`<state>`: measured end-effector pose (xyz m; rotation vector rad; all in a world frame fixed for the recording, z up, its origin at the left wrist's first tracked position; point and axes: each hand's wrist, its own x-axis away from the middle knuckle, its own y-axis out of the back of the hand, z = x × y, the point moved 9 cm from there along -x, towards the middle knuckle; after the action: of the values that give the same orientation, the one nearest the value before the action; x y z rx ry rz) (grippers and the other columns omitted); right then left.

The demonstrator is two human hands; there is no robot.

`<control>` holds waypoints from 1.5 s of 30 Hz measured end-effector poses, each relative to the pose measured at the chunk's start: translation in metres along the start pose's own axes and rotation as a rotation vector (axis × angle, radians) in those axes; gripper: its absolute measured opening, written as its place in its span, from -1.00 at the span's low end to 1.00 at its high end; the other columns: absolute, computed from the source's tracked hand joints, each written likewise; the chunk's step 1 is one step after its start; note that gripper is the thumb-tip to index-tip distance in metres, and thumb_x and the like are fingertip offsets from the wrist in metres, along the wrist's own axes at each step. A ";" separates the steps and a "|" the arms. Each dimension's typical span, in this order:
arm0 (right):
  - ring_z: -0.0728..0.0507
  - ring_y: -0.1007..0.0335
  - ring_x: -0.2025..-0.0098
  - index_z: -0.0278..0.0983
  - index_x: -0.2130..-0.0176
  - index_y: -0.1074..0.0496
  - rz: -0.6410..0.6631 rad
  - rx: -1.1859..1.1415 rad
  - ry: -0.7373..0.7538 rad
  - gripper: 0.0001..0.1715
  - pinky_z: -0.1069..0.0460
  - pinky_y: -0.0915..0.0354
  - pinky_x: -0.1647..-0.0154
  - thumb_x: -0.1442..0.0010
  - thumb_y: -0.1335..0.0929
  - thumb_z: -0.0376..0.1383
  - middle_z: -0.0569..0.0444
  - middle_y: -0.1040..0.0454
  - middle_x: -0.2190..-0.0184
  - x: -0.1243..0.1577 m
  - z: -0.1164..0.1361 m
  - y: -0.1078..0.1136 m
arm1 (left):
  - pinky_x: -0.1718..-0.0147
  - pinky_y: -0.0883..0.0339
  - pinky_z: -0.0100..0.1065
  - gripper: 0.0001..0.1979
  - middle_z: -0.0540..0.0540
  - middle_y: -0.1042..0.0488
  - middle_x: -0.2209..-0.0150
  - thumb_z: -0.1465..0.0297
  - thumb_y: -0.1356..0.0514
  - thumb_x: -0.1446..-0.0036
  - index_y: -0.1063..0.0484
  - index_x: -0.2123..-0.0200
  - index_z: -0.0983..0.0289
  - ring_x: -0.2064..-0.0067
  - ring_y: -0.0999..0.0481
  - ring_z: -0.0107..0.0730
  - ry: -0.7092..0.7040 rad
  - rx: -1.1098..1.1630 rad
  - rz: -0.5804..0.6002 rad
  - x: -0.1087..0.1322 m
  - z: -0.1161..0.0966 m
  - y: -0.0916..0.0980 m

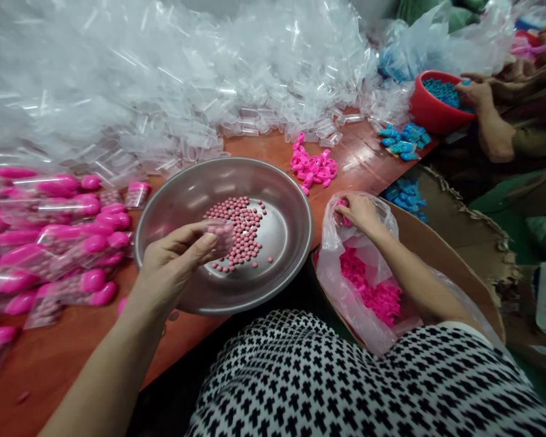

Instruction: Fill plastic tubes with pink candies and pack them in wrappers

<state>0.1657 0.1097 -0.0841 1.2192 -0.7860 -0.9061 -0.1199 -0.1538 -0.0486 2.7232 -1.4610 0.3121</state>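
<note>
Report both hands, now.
Left hand: closed, holding a clear plastic tube over a steel bowl.
Right hand: closed, pinching a small pink piece at the mouth of a plastic bag.

This was a crowded hand-packing workshop. A long reddish-brown wooden workbench point(50, 358) lay heaped with clear plastic capsule shells point(141, 79) and filled pink capsules point(59, 243) around a round steel basin point(277, 243) of pink beads point(239, 233), and a co-worker point(494, 136) worked over a red plastic bowl point(430, 106) of blue pieces point(446, 94).
</note>
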 end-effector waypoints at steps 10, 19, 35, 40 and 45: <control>-0.14 -0.51 0.18 -0.25 0.10 -0.53 -0.066 -0.794 0.709 -0.69 -0.04 -0.39 0.09 -0.19 -0.41 -0.16 0.01 -0.60 0.22 0.062 0.180 0.081 | 0.29 -0.58 -0.32 -0.58 0.16 -0.64 0.13 0.11 -0.29 -0.12 -0.58 0.05 0.24 0.23 -0.64 -0.27 -0.261 -0.166 0.189 0.015 -0.015 -0.028; -0.06 -0.45 0.32 -0.25 0.12 -0.50 -0.098 -0.690 1.124 -0.79 0.05 -0.37 0.25 -0.27 -0.38 -0.21 0.04 -0.55 0.33 0.106 0.250 0.074 | 0.28 -0.44 -0.43 -0.75 0.09 -0.65 0.23 0.28 -0.20 -0.24 -0.61 0.13 0.26 0.27 -0.60 -0.36 -0.549 -0.310 0.095 0.035 -0.030 -0.013; -0.17 -0.54 0.08 -0.12 -0.05 -0.49 0.426 -1.247 0.743 -0.38 -0.10 -0.48 0.06 -0.02 -0.53 -0.03 -0.01 -0.57 0.04 0.078 0.232 0.044 | 0.32 -0.51 -0.34 -0.61 0.14 -0.65 0.22 0.16 -0.34 -0.05 -0.62 0.10 0.26 0.29 -0.60 -0.31 -0.230 0.229 0.058 0.016 -0.010 -0.002; -0.05 -0.54 0.36 -0.14 0.17 -0.59 0.511 -1.485 0.515 -0.57 -0.02 -0.53 0.21 0.09 -0.60 -0.17 0.10 -0.61 0.29 0.071 0.215 0.032 | 0.13 -0.50 -0.19 -0.58 0.17 -0.65 0.24 0.11 -0.38 0.00 -0.64 0.15 0.27 0.19 -0.61 -0.19 -0.266 0.188 0.057 0.017 -0.013 -0.002; -0.10 -0.54 0.23 -0.22 0.18 -0.58 0.702 -1.453 0.428 -0.52 0.01 -0.54 0.29 0.10 -0.59 -0.10 0.05 -0.58 0.19 0.073 0.236 0.024 | -0.13 -0.31 -0.14 -0.79 0.17 -0.63 0.11 0.24 -0.32 -0.12 -0.66 0.22 0.20 -0.02 -0.53 -0.16 -0.506 -0.080 0.072 0.029 -0.029 -0.007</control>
<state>-0.0076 -0.0543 -0.0164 -0.1897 -0.0361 -0.3739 -0.1034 -0.1696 -0.0137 2.8115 -1.6259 -0.4619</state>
